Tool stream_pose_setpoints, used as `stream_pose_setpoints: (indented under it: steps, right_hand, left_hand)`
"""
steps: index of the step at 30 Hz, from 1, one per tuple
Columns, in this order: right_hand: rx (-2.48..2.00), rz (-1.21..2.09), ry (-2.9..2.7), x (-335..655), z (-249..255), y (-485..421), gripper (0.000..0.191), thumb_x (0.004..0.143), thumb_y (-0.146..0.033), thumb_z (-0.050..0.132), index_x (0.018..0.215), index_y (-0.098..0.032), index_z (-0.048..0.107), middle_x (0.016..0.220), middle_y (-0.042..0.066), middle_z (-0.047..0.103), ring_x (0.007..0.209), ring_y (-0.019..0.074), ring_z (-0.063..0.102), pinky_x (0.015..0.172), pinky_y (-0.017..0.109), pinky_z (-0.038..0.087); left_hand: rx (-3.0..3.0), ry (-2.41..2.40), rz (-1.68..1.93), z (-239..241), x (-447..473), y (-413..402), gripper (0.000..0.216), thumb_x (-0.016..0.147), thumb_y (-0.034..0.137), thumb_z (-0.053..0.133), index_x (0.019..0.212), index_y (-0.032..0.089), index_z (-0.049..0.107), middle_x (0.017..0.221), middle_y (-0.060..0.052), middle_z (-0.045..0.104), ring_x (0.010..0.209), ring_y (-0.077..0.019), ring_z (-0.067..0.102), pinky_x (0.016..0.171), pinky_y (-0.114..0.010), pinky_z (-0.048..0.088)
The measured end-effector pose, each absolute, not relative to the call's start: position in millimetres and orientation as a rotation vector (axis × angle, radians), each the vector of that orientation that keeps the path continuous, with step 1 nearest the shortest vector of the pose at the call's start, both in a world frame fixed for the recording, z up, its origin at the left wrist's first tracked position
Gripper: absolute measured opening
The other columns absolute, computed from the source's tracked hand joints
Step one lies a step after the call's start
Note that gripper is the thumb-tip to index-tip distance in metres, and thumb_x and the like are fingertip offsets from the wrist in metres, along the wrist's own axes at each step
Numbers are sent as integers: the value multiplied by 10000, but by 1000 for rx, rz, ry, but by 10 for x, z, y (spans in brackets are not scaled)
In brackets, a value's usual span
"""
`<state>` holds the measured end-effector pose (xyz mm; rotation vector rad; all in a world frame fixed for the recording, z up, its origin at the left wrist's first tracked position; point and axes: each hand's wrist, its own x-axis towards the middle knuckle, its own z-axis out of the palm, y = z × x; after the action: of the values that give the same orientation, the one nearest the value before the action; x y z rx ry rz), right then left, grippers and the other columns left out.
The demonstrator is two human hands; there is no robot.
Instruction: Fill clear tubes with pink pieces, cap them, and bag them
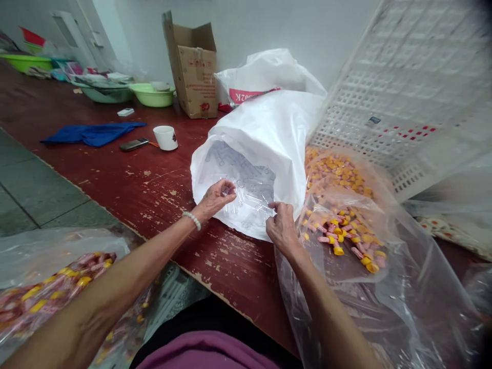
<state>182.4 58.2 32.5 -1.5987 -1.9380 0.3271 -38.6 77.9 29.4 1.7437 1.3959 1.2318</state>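
Observation:
A large white sack (284,128) lies on its side with its mouth facing me. Inside it are several clear plastic tubes (255,197). My left hand (217,199), with a beaded bracelet at the wrist, is in the sack's mouth; its fingers are curled round what looks like a clear tube. My right hand (283,225) is at the lower right rim of the sack, closed, thumb and forefinger together near the tubes. What it grips is hidden. Right of it, pink pieces with yellow caps (346,230) lie in and on a clear plastic bag (415,287).
A white perforated crate (357,107) leans at the right. On the worn red table (154,174) are a white cup (166,138), a phone (134,144), a blue cloth (92,134), a cardboard box (197,77) and a green basin (154,96). Another filled bag (57,287) is at lower left.

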Motion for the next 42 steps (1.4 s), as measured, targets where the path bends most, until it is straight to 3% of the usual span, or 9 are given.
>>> stream_pose_setpoints:
  steps: [5,9,13,16,19,24,32,36,42]
  right_hand:
    - [-1636,150,-2210,1653,235,530,378,818,-137,434,1174,-220,527,1030,88,500,769,190,555,668,312,430]
    - [-1409,-84,-2641,1601,220,644,349,867,-126,399,1096,-284,610,983,92,540,884,230,530,683,322,395]
    - [-1279,-158,-2689,1624,264,675,274,855,-146,440,1023,-249,630,1173,108,528,1012,272,474,751,369,389]
    - [-1311,7,-2526,1617,293,562,301,827,-116,447,1079,-213,582,1149,104,572,1032,269,477,820,403,388]
    - [-1316,453,-2245,1531,274,381,268,842,-180,461,1102,-186,526,1048,82,629,992,228,536,856,382,414]
    - [-1212,1044,-1939,1335,101,191,352,861,-342,482,1176,-189,443,1087,76,624,957,192,598,837,352,466]
    - [-1290,792,-2040,1280,-43,93,725,779,-274,514,1412,-108,203,1375,195,372,1267,297,363,1050,508,296]
    - [-1415,856,-2189,1332,40,92,829,765,-308,524,1453,-100,110,1446,210,297,1310,351,295,1046,574,249]
    - [-1385,1044,-2260,1416,209,53,913,811,-457,507,1464,-34,30,1476,236,251,1353,331,261,1100,498,215]
  left_hand:
    - [1597,1439,1282,41,-204,363,398,759,203,570,1140,189,452,839,2,584,741,-120,558,669,-241,443]
    - [1783,1568,1254,-79,-161,226,334,752,161,567,1084,192,546,917,-33,606,883,-167,561,779,-303,465]
    - [1766,1625,1320,-101,-204,194,205,752,181,584,952,178,630,967,-65,617,959,-197,559,876,-356,453]
    - [1577,1575,1407,-94,-218,174,168,757,218,590,915,166,614,947,-67,645,904,-190,596,825,-332,477]
    - [1464,1410,1463,-78,-181,129,177,756,225,594,921,159,591,969,-67,663,906,-180,619,821,-301,485]
    - [1635,1339,1242,-78,-109,39,307,721,115,533,1020,173,570,924,-30,655,838,-165,619,772,-278,492]
    - [1789,1100,1036,-88,-193,-3,665,677,88,574,1312,188,401,1283,-101,552,1140,-219,552,997,-353,419]
    - [1726,1035,1077,-143,-145,-10,730,618,143,684,1294,180,410,1249,-110,578,1122,-238,568,972,-354,443]
    - [1555,1071,1241,-122,14,-57,578,594,204,719,1131,159,511,1089,-99,656,993,-232,632,887,-351,497]
